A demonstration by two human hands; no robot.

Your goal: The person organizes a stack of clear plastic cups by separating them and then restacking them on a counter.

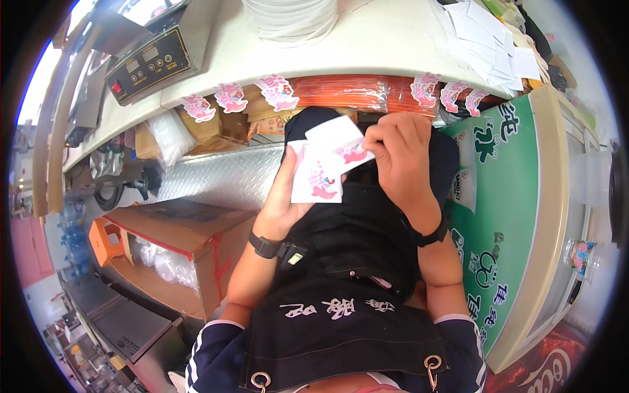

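Note:
My left hand (282, 204) holds small white sticker sheets (316, 175) with a pink printed figure, its thumb along their left edge. My right hand (405, 160) pinches the right edge of another white piece (335, 139), tilted above those sheets and bearing some of the same pink print. Whether this piece is backing paper or a whole sticker, I cannot tell. Both hands are over my lap, in front of my black apron (327, 262). Several cut-out pink stickers, one a pink sticker (276, 93), hang along the counter's front edge to the left and right.
On the white counter (229, 52) stand a control box (151, 65) and a stack of clear lids (291, 19). Loose white papers (481, 39) lie at its right. A cardboard box (177, 229) is at my left, a green-sided freezer cabinet (504, 196) at my right.

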